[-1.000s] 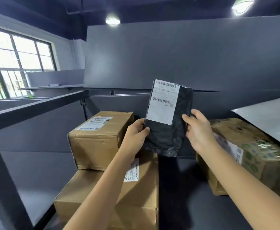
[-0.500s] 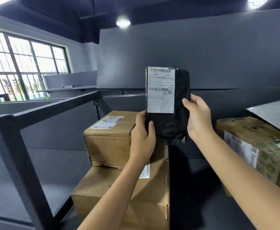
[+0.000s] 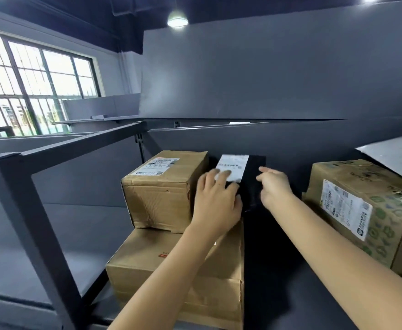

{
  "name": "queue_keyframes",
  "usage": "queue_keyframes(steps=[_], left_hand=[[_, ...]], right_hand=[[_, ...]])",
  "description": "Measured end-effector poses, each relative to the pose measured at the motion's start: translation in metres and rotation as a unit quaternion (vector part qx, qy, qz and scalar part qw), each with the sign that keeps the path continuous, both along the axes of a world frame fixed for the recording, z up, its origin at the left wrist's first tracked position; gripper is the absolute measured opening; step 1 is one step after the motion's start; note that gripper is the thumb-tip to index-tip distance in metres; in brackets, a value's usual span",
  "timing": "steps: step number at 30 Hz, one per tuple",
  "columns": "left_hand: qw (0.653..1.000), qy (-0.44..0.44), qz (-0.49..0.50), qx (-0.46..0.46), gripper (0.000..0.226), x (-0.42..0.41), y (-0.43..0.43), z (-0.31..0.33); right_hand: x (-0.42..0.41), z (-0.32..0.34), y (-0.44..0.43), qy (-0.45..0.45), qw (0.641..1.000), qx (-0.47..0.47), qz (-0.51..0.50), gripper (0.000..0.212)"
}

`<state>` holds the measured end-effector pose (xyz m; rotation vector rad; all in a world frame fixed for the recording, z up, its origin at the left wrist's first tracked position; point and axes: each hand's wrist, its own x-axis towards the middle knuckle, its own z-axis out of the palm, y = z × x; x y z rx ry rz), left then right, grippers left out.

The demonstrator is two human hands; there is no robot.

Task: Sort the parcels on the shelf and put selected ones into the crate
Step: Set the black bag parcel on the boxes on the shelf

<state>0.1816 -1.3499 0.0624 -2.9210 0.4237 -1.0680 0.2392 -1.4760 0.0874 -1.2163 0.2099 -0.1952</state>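
Parcel (image 3: 254, 166) rests between left hand (image 3: 215, 198) and right hand (image 3: 276, 190).

Grey shelf (image 3: 64, 246): plain box (image 3: 195, 282), green-printed box (image 3: 373, 210).

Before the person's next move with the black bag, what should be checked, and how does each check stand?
1. Both hands on the black plastic mailer bag: ok; the left hand lies on its white label, the right hand touches its right edge.
2. Firm grip: cannot tell; blurred.
3. Label legible: cannot tell; blurred.
4. Small brown cardboard box seated on the large brown cardboard box: ok.
5. Green-printed cardboard box apart from the right hand: ok.
6. Crate in sight: not ok; none shows.
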Motion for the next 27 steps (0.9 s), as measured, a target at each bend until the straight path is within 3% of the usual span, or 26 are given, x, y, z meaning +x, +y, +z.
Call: queue_keyframes(steps=[4, 9, 13, 19, 24, 27], left_hand=[[0.990, 0.134, -0.019, 0.027, 0.050, -0.002, 0.000, -0.024], [0.963, 0.271, 0.002, 0.005, 0.047, -0.001, 0.008, -0.040], [0.953, 0.302, 0.011, -0.001, 0.054, 0.000, 0.003, -0.037], [0.958, 0.287, -0.001, -0.024, 0.048, 0.002, -0.003, -0.027], [0.961, 0.253, -0.081, -0.075, 0.049, 0.012, -0.043, -0.003], [0.940, 0.273, -0.135, -0.155, 0.043, 0.017, -0.084, 0.006]], right_hand=[[-0.001, -0.032, 0.016, 0.030, 0.991, -0.108, 0.069, 0.043], [0.010, -0.072, 0.024, 0.044, 0.931, -0.327, 0.153, 0.056], [0.012, -0.073, 0.033, 0.058, 0.917, -0.358, 0.165, 0.058], [0.002, -0.056, 0.022, -0.001, 0.911, -0.406, 0.075, 0.056], [-0.012, -0.024, -0.017, -0.049, 0.877, -0.477, -0.007, 0.051], [-0.029, -0.002, -0.059, -0.082, 0.861, -0.498, -0.066, 0.052]])
